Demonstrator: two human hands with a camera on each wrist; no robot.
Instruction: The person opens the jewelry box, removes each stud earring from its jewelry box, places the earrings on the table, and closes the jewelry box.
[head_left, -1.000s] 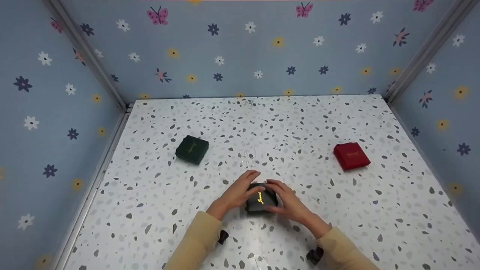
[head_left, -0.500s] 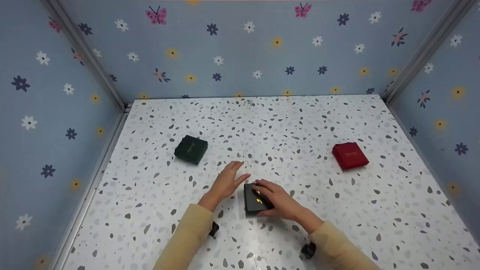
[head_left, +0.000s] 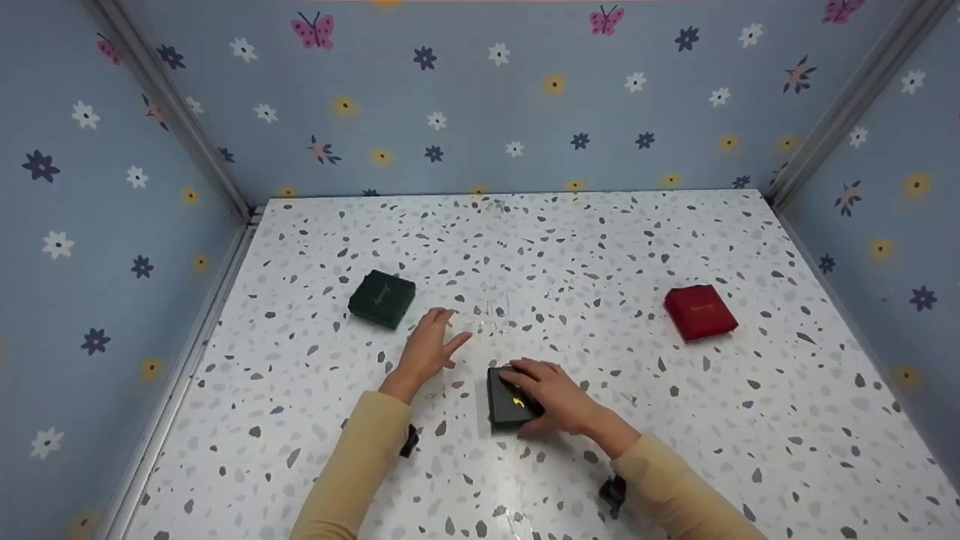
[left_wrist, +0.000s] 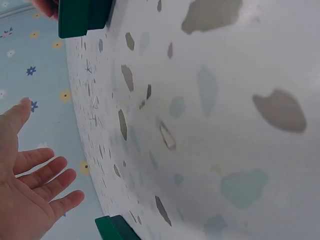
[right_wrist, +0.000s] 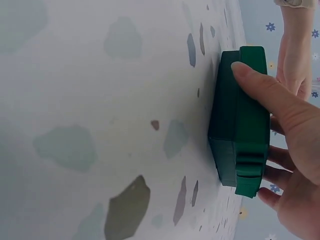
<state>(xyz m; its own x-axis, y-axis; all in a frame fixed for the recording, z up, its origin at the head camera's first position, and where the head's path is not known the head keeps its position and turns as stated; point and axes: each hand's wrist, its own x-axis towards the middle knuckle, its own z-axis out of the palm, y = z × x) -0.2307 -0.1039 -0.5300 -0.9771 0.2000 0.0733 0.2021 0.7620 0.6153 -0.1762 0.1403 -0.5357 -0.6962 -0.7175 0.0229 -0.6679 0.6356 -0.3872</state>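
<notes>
A small dark green jewelry box [head_left: 504, 409] with gold lettering lies on the speckled table in front of me. My right hand [head_left: 561, 401] grips it, fingers over the lid and far edge; in the right wrist view the thumb lies on the side of the box [right_wrist: 251, 115], near a small bow. Part of the lettering is hidden under the fingers. My left hand [head_left: 424, 351] is in the air to the left of this box, fingers spread and holding nothing. Nearest to it is a second dark green box [head_left: 382, 300], also gold-lettered, farther back on the left.
A red box [head_left: 701, 312] of the same kind stands on the right side of the table [head_left: 570, 247]. Blue flower-patterned walls [head_left: 480, 97] enclose the table at the back and both sides.
My left hand has left the middle box and moved left and away, toward the other green box. My right hand has closed over the middle box's right side; the box stays in place.
</notes>
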